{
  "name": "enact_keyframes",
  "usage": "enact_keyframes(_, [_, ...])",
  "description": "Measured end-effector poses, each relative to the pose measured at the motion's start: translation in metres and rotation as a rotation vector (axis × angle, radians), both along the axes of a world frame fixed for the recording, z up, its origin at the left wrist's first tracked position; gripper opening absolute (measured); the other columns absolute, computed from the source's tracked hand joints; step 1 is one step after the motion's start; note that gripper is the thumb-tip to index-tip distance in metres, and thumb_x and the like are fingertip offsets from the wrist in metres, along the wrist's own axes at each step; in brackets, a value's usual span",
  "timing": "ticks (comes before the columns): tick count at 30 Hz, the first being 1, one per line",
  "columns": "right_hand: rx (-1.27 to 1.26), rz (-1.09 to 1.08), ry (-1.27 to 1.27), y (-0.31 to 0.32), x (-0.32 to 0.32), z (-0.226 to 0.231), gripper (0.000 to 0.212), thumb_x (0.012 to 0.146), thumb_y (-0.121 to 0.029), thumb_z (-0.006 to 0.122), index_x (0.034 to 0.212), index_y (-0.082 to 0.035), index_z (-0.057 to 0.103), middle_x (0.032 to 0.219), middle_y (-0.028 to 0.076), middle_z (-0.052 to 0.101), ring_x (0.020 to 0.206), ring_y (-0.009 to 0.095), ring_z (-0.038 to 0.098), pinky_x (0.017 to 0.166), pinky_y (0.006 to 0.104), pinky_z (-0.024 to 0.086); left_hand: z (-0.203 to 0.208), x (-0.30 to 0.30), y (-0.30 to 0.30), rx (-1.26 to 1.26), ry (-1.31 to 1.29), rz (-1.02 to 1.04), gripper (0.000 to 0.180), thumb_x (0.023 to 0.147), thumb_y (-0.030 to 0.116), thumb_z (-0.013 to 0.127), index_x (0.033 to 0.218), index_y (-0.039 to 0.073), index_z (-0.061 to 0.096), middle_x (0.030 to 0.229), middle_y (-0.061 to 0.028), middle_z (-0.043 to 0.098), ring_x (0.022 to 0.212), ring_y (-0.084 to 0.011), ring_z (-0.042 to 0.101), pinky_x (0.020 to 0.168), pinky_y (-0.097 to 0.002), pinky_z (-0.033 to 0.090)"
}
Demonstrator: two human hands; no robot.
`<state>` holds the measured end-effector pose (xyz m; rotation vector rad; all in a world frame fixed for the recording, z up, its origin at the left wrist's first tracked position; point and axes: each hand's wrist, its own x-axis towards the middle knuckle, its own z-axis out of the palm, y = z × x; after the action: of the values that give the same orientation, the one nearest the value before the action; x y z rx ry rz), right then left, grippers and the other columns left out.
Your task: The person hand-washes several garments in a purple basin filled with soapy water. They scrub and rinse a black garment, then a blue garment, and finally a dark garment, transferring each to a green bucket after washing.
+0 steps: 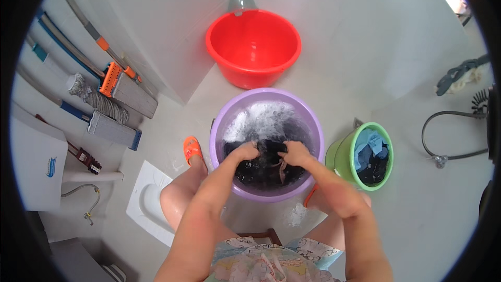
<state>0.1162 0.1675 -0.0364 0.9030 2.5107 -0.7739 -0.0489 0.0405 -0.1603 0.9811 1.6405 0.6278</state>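
A purple basin (225, 105) stands on the floor between my feet, holding foamy water with white suds (261, 117) toward its far side. In it lies wet black clothing (269, 159), with a small pinkish-brown strip (282, 171) showing near the middle. My left hand (247, 151) is closed on the black clothing at the left of the basin. On the other side my right hand (294, 153) also grips the black clothing, next to the strip. Parts of the fingers on both hands are hidden in the cloth.
Beyond the purple basin stands a red basin (253, 47). At the right is a green bucket (342, 156) with blue and black clothes in it. Mops (135, 94) lean along the left wall, near a squat toilet (141, 188). A shower hose (433, 120) hangs at right.
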Motion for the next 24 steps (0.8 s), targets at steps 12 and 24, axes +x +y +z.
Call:
enact_keyframes(12, [0.097, 0.022, 0.554, 0.011, -0.027, 0.301, 0.029, 0.079, -0.013, 0.069, 0.105, 0.0, 0.066, 0.084, 0.012, 0.07, 0.078, 0.018, 0.065, 0.075, 0.0329, 0.051, 0.307, -0.062, 0.005, 0.67, 0.047, 0.187, 0.034, 0.089, 0.019, 0.066, 0.117, 0.002, 0.058, 0.103, -0.0044, 0.064, 0.096, -0.011, 0.057, 0.086, -0.0289, 0.047])
enact_keyframes(24, [-0.369, -0.082, 0.54, 0.02, -0.037, 0.244, 0.042, 0.074, -0.029, 0.077, 0.101, 0.003, 0.068, 0.09, 0.012, 0.07, 0.081, 0.018, 0.065, 0.077, 0.0311, 0.051, 0.196, 0.04, -0.021, 0.85, 0.525, 0.424, 0.077, 0.08, 0.024, 0.07, 0.144, 0.007, 0.031, 0.124, -0.0162, 0.056, 0.121, -0.0343, 0.05, 0.105, -0.0648, 0.023])
